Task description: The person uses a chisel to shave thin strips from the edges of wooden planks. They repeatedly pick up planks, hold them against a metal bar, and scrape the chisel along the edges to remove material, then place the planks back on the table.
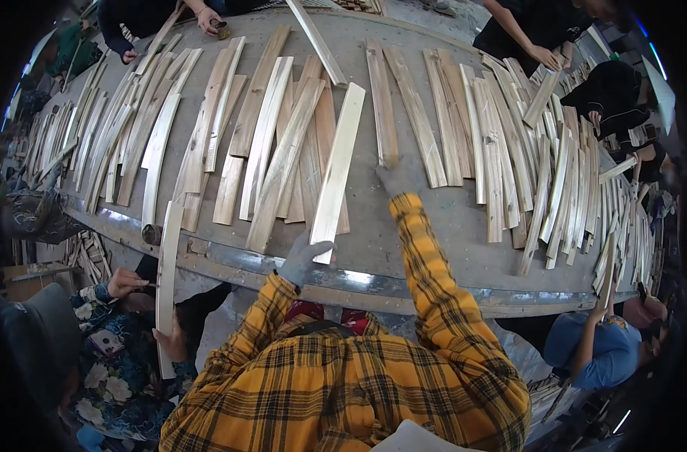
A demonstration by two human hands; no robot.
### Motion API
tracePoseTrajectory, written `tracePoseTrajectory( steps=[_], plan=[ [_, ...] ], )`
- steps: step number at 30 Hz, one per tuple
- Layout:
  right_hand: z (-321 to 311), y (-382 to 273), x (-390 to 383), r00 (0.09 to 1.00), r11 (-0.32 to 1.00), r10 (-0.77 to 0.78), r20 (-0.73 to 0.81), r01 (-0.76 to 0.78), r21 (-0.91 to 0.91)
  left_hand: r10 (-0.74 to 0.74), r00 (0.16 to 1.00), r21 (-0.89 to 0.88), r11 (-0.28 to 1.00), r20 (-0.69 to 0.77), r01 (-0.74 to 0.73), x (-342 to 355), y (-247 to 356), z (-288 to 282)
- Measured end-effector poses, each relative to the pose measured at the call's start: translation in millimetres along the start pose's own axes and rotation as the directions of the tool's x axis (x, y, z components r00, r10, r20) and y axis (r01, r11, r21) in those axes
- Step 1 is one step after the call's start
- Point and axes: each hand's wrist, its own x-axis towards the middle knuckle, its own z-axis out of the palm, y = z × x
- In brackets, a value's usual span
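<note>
The pale plank [337, 173] slants over the desk [370, 218], its near end gripped by the left hand [304, 258], fingers closed on it. Right of the pale plank, the right hand [398, 179] is at the near end of a brownish slat [383, 105]; blur hides its fingers, so I cannot tell their opening or hold. Left of the pale plank lie overlapping slats [287, 162]
</note>
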Motion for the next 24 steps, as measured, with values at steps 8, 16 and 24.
tracePoseTrajectory(
  steps=[8,16,24],
  plan=[
    [20,150,-135,0.791,0.015,-0.223,0.569,-0.581,0.814,-0.025,0.998,0.053,0.998,0.064,0.022,-41,-33,-1],
    [27,168,-220,0.794,-0.205,-0.281,0.540,-0.599,0.774,-0.261,0.965,0.062,0.964,0.010,0.260,-30,-54,-26],
    [10,196,-223,0.877,-0.204,-0.287,0.385,-0.448,0.870,0.367,0.897,0.914,0.396,-0.246,0.088,3,-56,-29]
  ],
)
